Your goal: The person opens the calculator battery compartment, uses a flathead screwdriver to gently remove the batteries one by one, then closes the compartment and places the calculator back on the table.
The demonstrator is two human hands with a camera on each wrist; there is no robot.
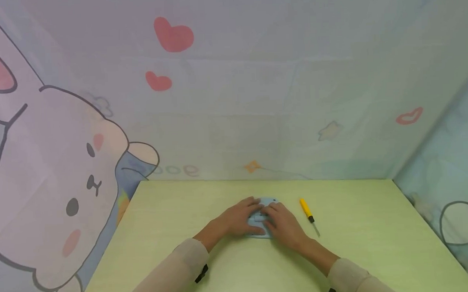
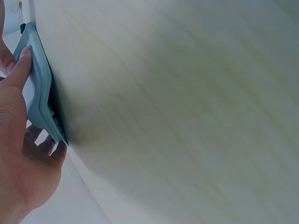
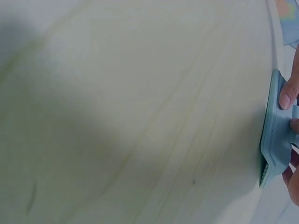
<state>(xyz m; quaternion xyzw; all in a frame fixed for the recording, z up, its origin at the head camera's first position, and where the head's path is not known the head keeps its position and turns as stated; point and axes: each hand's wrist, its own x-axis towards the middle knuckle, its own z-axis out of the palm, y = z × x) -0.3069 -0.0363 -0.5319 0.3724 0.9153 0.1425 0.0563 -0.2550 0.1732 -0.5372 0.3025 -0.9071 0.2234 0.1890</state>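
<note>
A light blue plastic device (image 1: 266,201) with small dark holes lies on the table between both hands, and fingers cover much of it. My left hand (image 1: 238,219) holds its left side, thumb along the near part of the upper face and other fingers round the edge in the left wrist view. On the right side, my right hand (image 1: 287,228) has bent fingers and thumb on the device, beside a small raised light blue piece (image 1: 257,218) near the middle. In the right wrist view, the device's body (image 3: 275,140) shows edge-on, with the left thumb pressing its top.
To the right of the hands lies a screwdriver (image 1: 307,211) with a yellow handle, its tip toward the near side. The pale yellow-green table (image 1: 174,208) ends at a printed cloth backdrop (image 1: 233,120) behind, with more cloth on the right.
</note>
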